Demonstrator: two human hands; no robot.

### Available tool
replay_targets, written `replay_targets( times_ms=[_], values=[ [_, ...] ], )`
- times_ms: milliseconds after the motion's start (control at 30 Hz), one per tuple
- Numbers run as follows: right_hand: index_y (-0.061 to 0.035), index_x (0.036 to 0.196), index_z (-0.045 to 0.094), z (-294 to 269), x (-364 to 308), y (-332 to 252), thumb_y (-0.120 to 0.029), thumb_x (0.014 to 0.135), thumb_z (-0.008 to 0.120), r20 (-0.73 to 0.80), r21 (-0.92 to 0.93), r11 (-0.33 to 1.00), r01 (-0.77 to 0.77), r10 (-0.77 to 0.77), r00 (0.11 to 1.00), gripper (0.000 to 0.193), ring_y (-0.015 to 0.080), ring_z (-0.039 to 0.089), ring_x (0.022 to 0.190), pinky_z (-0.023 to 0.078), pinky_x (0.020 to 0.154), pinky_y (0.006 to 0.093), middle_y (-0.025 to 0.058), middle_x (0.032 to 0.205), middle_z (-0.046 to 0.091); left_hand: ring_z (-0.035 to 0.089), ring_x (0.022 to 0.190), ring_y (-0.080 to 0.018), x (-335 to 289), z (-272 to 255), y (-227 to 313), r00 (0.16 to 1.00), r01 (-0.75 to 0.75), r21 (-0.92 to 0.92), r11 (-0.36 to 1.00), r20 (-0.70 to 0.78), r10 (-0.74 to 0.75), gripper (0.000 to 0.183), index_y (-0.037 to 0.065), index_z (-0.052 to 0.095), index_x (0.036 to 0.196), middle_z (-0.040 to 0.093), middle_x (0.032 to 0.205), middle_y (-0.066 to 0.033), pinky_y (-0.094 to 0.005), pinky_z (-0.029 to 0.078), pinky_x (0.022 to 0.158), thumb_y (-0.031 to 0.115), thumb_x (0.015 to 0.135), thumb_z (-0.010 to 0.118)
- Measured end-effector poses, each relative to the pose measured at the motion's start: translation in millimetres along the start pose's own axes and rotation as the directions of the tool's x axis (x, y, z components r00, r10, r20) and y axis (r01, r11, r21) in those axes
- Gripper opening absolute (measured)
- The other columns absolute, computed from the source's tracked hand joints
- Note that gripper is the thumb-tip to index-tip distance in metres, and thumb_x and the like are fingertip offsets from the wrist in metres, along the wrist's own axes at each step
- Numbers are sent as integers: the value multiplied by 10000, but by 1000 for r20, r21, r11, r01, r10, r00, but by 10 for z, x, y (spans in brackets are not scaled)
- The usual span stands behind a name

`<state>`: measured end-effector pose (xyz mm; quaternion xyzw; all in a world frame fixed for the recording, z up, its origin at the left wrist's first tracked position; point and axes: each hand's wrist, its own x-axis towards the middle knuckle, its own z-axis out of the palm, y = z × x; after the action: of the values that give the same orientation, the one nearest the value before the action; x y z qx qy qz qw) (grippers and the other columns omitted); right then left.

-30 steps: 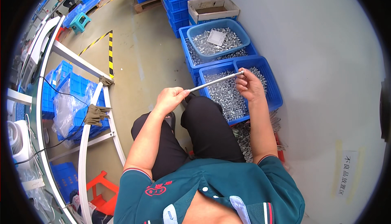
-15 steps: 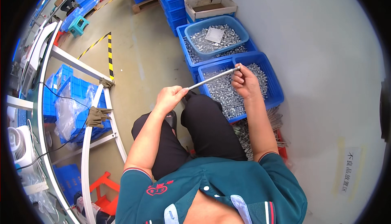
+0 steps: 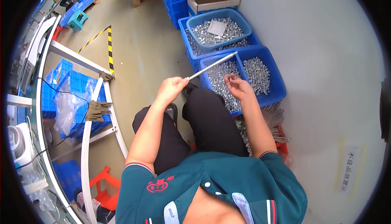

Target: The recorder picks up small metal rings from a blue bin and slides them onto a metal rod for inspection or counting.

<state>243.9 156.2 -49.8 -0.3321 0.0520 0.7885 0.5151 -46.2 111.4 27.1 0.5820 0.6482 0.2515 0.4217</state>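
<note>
My left hand point(image 3: 172, 89) is closed round the near end of a thin, straight metal rod point(image 3: 212, 66). The rod slants up to the right over the divided blue bin point(image 3: 281, 86), and its far end is free. Lower down, my right hand point(image 3: 238, 87) hangs above that bin's left compartment, apart from the rod. Its fingers are curled toward the thumb; what they hold, if anything, is too small to make out. Small silvery metal nuts point(image 3: 256, 74) fill both compartments.
Behind stands a light-blue tub point(image 3: 189, 21) of similar parts, then an open carton point(image 3: 232, 3) and stacked blue crates point(image 3: 174, 5). A wall point(image 3: 317, 73) runs along the right. Thin metal pieces point(image 3: 273, 116) lie beside my right arm; a white bench frame point(image 3: 86, 150) is at left.
My right hand has left the rod's far end and moved down and left over the bin. The rod now points slightly more steeply upward, still in my left hand.
</note>
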Motion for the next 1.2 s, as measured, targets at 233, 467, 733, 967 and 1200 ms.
replay_targets(
  times_ms=[233, 467, 733, 967, 1200],
  values=[
    [-30, 1044, 507, 178, -100, -113, -105, 910, 493, 147, -306, 945, 117, -75, 986, 154, 142, 571, 697, 472, 532, 222, 102, 891, 588, 460, 544, -128, -20, -57, -24, 999, 36, 27, 999, 23, -37, 444, 33, 617, 747, 489, 548, -37, -300, 375, 530, 463, 841, 554],
    [-39, 1054, 547, 284, -208, -309, -160, 908, 533, 278, -34, 998, 45, -34, 960, 190, 97, 443, 611, 343, 464, 185, 36, 781, 513, 538, 622, -172, -83, -60, 80, 995, 64, 124, 990, 65, -72, 449, 46, 647, 812, 563, 627, -74, -316, 415, 600, 482, 832, 540],
    [-36, 989, 564, 341, -171, -397, -210, 893, 570, 334, -67, 996, 57, -31, 942, 199, 100, 443, 613, 358, 471, 199, 34, 762, 511, 426, 577, -84, -117, -39, 107, 998, 3, 38, 999, 57, -5, 426, 3, 584, 708, 480, 580, -2, -270, 366, 540, 411, 829, 591],
    [-42, 969, 590, 455, -178, -286, -212, 872, 599, 362, 9, 998, 56, -56, 931, 196, 112, 451, 649, 358, 503, 207, 20, 767, 519, 551, 625, -175, -92, -48, 82, 996, 21, 84, 996, 82, -28, 433, 40, 654, 815, 579, 633, -78, -316, 420, 609, 461, 826, 551],
    [-30, 900, 597, 616, -367, -395, -145, 855, 612, 265, -608, 688, 395, -294, 919, 124, 62, 436, 561, 338, 454, 199, -26, 657, 489, 554, 619, -182, -120, -93, 114, 994, 61, 168, 984, 74, -74, 400, 72, 655, 796, 575, 625, -66, -322, 419, 599, 455, 828, 546]
  ],
)
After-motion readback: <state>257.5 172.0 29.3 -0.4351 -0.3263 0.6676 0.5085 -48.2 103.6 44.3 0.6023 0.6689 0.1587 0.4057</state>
